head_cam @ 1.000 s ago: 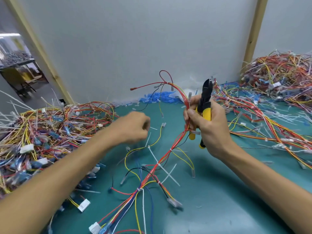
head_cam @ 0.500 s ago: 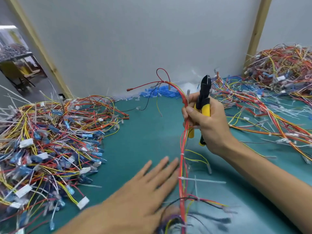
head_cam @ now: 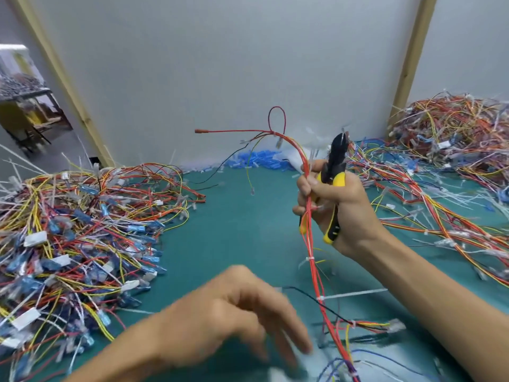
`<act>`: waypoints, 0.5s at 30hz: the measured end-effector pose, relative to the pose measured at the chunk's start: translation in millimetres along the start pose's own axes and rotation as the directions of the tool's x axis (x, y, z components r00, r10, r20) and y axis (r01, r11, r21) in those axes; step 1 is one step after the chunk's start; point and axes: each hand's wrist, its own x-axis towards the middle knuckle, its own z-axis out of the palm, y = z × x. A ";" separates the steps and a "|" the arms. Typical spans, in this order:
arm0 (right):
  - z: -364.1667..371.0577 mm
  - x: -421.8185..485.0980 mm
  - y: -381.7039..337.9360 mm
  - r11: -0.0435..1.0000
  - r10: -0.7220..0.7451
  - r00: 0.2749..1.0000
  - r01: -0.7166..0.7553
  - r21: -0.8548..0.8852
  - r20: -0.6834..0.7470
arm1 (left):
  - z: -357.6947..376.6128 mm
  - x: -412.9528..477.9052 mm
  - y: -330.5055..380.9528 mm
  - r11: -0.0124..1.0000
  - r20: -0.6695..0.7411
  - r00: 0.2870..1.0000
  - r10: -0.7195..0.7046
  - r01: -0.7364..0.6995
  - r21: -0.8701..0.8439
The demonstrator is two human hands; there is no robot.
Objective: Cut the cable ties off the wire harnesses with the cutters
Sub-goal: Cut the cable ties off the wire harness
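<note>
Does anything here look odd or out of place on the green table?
One thing: the right hand grips the yellow-handled black cutters and the red wire harness together, cutter tips pointing up. Below, white cable ties on the harness stick out sideways.

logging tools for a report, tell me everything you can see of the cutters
The cutters have a black metal-looking head and yellow handles with black trim, plastic by the look. They stand nearly upright, head up, held above the green table. The right hand grips the handles and also pins the red wire harness alongside them. The blade tips are too blurred to tell open from closed.
</note>
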 end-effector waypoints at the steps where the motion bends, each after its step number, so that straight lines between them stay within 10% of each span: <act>1: -0.3 0.0 1.3 0.999 -0.017 1.000 0.018 -0.040 0.009 | -9.4 17.3 17.3 0.999 -0.125 0.992 0.029 -0.023 0.043; 4: 1.3 -2.3 7.6 0.985 -0.034 0.998 0.043 -0.169 0.058 | -61.6 57.1 23.1 0.998 -0.603 0.798 0.009 0.032 0.058; 8: 7.4 -8.3 18.7 0.882 -0.010 0.986 0.086 -0.464 0.164 | -81.7 88.7 24.6 0.779 -0.619 0.748 -0.242 -0.231 -0.583; 15: 1.5 -12.3 19.2 0.262 0.060 0.901 0.402 -0.878 0.430 | -81.2 98.6 0.4 0.649 -0.613 0.694 -0.377 -0.274 -0.710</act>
